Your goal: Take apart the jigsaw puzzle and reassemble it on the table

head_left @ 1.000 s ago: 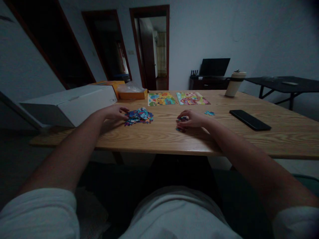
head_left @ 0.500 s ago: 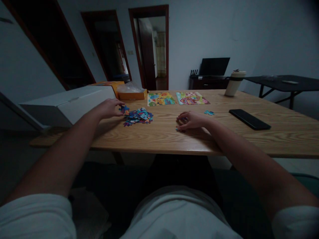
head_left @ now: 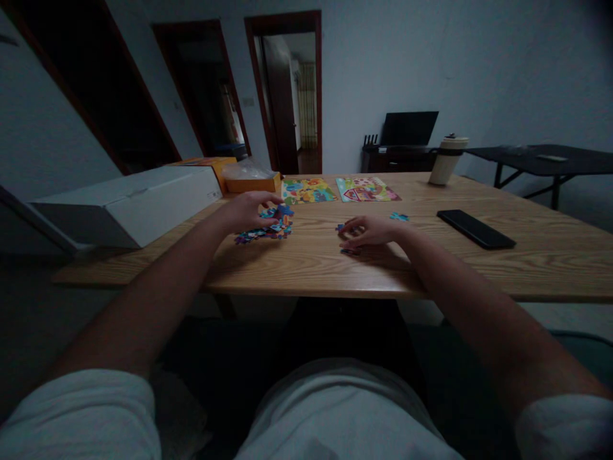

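A heap of blue and purple puzzle pieces (head_left: pixel 263 234) lies on the wooden table, left of centre. Over it is my left hand (head_left: pixel 249 211), its fingers closed on blue puzzle pieces (head_left: pixel 286 210) at the fingertips. My right hand (head_left: pixel 366 231) rests low on the table to the right, fingers curled over small pieces that it mostly covers. One blue piece (head_left: pixel 340 227) shows at its fingertips and a dark one (head_left: pixel 350 252) below. Joined light-blue pieces (head_left: pixel 399 217) lie beyond this hand.
Two colourful picture sheets (head_left: pixel 309 191) (head_left: pixel 366 190) lie at the back. A white box (head_left: pixel 158 204) and an orange tray (head_left: pixel 253 184) with clear plastic stand left. To the right are a black phone (head_left: pixel 475 229) and a cream cup (head_left: pixel 446 163).
My left hand has moved right, from beside the heap to over it, with blue pieces at its fingers. My right hand has hardly moved; a blue piece now shows at its fingertips.
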Demonstrator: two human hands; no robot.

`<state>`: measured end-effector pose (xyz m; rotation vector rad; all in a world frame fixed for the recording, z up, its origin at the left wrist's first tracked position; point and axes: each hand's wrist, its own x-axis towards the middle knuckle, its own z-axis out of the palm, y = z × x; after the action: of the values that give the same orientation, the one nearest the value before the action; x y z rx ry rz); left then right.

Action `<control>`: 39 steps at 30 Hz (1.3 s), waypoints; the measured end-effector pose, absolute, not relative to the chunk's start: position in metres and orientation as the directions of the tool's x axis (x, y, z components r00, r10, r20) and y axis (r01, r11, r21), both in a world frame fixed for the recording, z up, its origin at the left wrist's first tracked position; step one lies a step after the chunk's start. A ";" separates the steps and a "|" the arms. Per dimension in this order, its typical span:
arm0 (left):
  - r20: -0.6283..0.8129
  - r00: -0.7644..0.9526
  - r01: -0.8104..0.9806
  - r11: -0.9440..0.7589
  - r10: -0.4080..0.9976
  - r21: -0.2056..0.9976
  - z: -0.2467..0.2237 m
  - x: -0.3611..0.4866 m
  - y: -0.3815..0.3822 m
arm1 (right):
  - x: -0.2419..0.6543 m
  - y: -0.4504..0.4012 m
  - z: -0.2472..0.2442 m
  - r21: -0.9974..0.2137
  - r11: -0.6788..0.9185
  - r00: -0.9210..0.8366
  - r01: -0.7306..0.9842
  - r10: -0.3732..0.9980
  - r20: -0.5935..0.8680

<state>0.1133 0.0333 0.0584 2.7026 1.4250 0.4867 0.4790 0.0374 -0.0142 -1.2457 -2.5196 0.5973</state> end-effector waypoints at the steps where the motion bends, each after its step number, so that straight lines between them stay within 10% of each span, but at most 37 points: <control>1: 0.238 0.549 0.781 -0.593 0.801 0.194 0.058 0.123 0.031 | 0.482 0.039 -0.014 -0.479 0.525 -0.574 0.703 0.817 0.054; 20: 0.138 0.774 0.537 -0.756 0.618 0.375 0.028 0.221 0.053 | 0.492 0.063 -0.031 -0.382 0.440 -0.428 0.813 0.896 0.119; 29: 0.253 0.791 0.441 -0.806 0.557 0.396 0.020 0.255 0.065 | 0.494 0.052 -0.014 -0.826 0.356 -0.431 0.437 0.889 0.155; 34: 0.344 0.669 0.532 -0.747 0.659 0.398 -0.005 0.254 0.073 | 0.496 0.053 -0.014 -0.817 0.340 -0.400 0.465 0.904 0.148; 39: 0.122 0.758 0.595 -0.756 0.640 0.271 -0.023 0.247 0.081 | 0.498 0.056 -0.015 -0.728 0.237 -0.249 0.643 0.964 0.094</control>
<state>0.2467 0.0806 -0.0230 2.7395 0.9757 0.3062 0.4977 0.0565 -0.0148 -1.4655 -1.9746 0.7737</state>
